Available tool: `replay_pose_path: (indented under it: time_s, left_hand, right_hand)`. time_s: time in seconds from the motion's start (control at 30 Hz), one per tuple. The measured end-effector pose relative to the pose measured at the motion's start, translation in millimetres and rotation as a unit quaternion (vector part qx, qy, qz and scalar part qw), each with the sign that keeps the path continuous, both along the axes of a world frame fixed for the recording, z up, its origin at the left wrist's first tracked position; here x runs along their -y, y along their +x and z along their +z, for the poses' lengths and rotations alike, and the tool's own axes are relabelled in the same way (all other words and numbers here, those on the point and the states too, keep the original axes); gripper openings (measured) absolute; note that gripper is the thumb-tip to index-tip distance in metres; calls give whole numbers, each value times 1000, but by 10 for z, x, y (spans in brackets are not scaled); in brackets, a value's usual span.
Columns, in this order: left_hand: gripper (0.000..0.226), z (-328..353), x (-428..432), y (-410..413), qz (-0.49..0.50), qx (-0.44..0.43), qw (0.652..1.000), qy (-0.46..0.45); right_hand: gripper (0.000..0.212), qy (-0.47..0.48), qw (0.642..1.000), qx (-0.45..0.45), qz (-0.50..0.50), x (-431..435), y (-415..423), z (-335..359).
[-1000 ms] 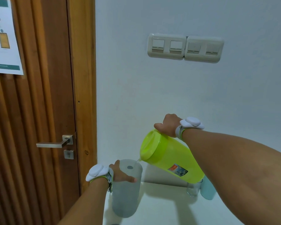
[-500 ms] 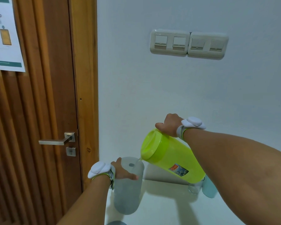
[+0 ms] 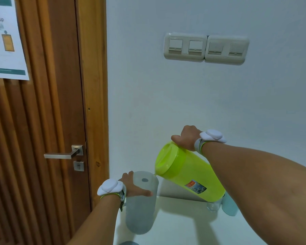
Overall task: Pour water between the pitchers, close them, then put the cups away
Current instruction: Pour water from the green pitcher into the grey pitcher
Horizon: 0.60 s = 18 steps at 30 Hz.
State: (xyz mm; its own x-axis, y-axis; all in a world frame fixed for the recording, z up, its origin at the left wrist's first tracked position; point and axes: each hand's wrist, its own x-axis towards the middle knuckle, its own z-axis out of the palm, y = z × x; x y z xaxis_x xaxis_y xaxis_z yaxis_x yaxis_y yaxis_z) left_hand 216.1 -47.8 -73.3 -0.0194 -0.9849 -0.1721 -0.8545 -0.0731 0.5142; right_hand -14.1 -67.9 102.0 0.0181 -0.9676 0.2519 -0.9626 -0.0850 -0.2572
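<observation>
Right hand [image 3: 187, 137] gripping tilted green pitcher [image 3: 187, 175], spout just above grey pitcher [image 3: 141, 204] rim, left hand [image 3: 132, 187] clasping that one upright.

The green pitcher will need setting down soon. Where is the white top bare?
Bare: the white top between the grey pitcher and the right forearm, in front of the wall. Crowded: the back right, where a clear glass and pale blue cup stand under the green pitcher.

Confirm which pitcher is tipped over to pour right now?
The lime-green pitcher, held by the right hand, is tilted with its spout over the frosted grey pitcher, which stands upright on the white table, steadied by the left hand.
</observation>
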Motion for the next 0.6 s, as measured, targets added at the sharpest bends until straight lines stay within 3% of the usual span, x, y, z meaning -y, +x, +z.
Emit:
replay_pose_path:
  time_s: [0.13, 0.4, 0.6]
  left_hand:
    - [124, -11, 38, 20, -15, 9, 1000, -10]
    - [97, 56, -21, -40, -66, 30, 997, -35]
    - [92, 58, -19, -80, -100, 21, 993, -55]
  right_hand:
    - [42, -2, 1000, 0, 5, 15, -27, -9]
    - [43, -6, 1000, 1, 7, 23, -56, 17]
    - [43, -8, 1000, -3, 6, 14, -56, 51]
